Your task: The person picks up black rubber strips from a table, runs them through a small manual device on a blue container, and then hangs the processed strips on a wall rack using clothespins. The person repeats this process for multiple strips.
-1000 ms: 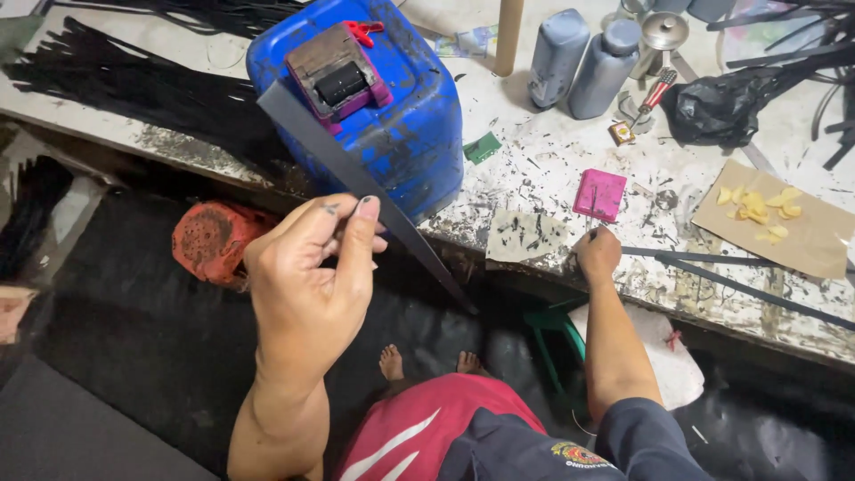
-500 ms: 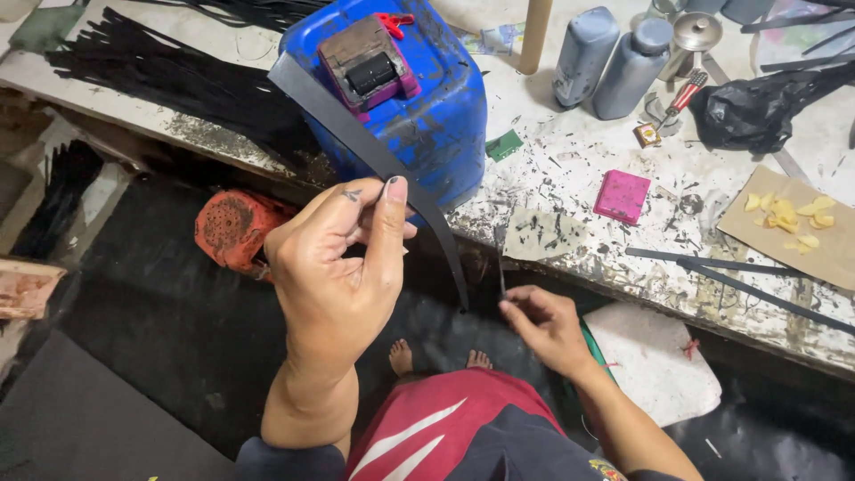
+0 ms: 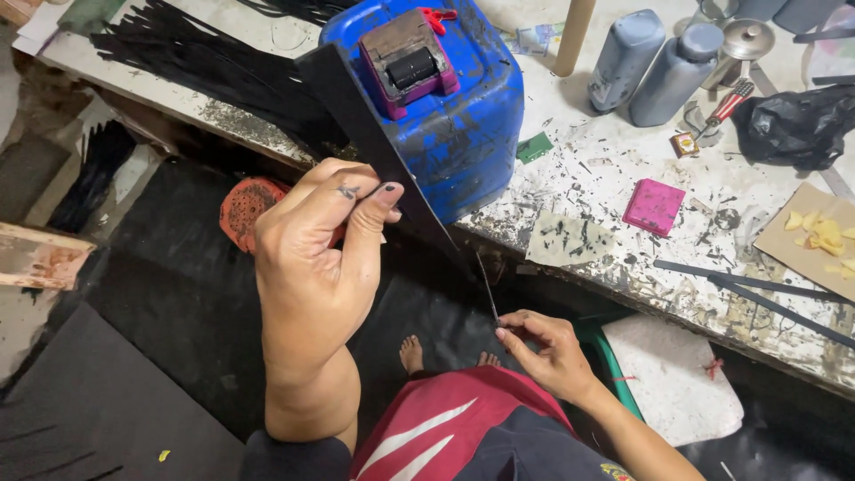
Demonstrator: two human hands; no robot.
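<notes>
My left hand (image 3: 313, 258) is raised in front of me and grips a long black strip (image 3: 356, 120) that runs up and left across the blue plastic canister (image 3: 463, 125). My right hand (image 3: 545, 346) sits lower, over my lap, and pinches the thin lower tip of the strip (image 3: 488, 287) between thumb and fingers. A pink and grey roller tool (image 3: 410, 61) rests on top of the canister.
A stained white workbench (image 3: 606, 178) carries a pile of black strips (image 3: 205, 62), two grey bottles (image 3: 655, 62), a pink block (image 3: 653, 207), a black bag (image 3: 797, 125) and cardboard with yellow scraps (image 3: 815, 233). An orange-red object (image 3: 249, 209) sits below the bench edge.
My right hand came off the bench, dropped toward my lap and took hold of the strip's thin lower tip. My left hand stayed up, gripping the strip.
</notes>
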